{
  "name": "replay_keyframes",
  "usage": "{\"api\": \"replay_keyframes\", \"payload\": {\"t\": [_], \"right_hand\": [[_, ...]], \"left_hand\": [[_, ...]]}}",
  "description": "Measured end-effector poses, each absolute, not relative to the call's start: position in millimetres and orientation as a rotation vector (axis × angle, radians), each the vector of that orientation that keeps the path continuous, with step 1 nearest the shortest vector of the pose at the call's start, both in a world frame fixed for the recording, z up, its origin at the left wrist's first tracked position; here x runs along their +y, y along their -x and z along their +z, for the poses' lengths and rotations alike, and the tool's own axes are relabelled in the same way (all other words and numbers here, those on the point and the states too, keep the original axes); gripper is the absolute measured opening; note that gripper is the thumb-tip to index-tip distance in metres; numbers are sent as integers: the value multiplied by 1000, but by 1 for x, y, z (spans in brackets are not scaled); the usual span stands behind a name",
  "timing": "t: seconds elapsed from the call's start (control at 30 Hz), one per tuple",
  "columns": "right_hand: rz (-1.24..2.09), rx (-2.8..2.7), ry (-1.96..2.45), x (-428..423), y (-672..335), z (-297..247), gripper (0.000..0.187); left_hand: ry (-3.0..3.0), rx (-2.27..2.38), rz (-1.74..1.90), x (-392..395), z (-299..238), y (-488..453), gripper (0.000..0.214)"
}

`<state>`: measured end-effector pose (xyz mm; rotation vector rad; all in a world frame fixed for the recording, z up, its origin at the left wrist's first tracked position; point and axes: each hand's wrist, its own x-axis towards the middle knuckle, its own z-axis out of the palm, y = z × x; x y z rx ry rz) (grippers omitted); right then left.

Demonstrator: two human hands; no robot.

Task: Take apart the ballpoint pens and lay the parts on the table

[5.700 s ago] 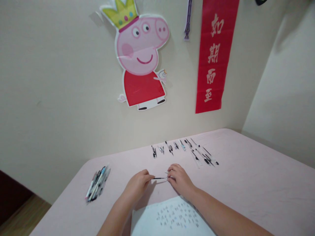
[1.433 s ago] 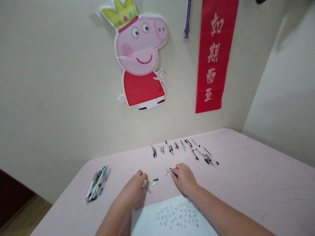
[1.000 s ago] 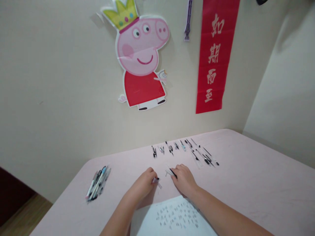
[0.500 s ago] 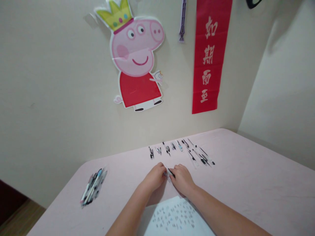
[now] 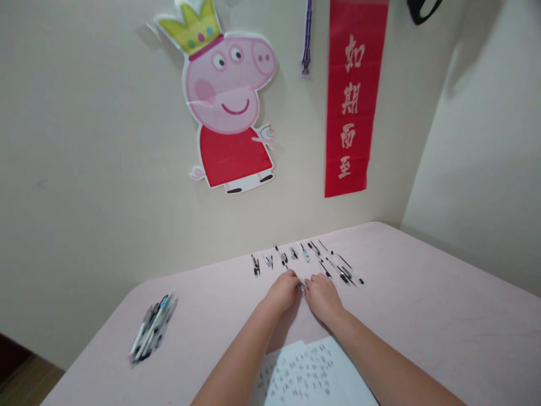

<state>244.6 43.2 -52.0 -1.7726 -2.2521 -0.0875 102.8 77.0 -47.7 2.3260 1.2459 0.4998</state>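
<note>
My left hand (image 5: 284, 290) and my right hand (image 5: 323, 296) are close together over the table, just in front of a row of pen parts. Pale, clear-looking pen parts (image 5: 301, 283) show between my fingertips, and both hands are closed on them. My fingers cover much of these pieces. Behind my hands lie several small groups of taken-apart pens (image 5: 282, 256), with dark and clear pieces side by side. More loose tubes and black refills (image 5: 345, 273) lie to the right of my right hand.
A pile of whole-looking pens (image 5: 154, 329) lies at the table's left. Sheets with handwriting (image 5: 302, 375) lie between my forearms. The pink-covered table (image 5: 422, 316) meets the wall at the back, where a cartoon pig cutout (image 5: 234, 152) and a red banner (image 5: 353, 113) hang.
Both hands have moved away from me and slightly right, closer to the row of parts. The black piece seen at my right fingers is no longer visible there. The view has shifted slightly.
</note>
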Motion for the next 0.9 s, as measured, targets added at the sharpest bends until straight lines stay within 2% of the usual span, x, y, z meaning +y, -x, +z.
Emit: {"api": "replay_keyframes", "payload": {"t": [0.2,0.9], "right_hand": [[-178,-2227,1799,50,-254,-51,30],[-200,-2155,1860,55,-266,-48,30]], "left_hand": [[-2433,1284,497,91,-51,-123,24],[-2520,1229,547,107,-52,-136,27]]}}
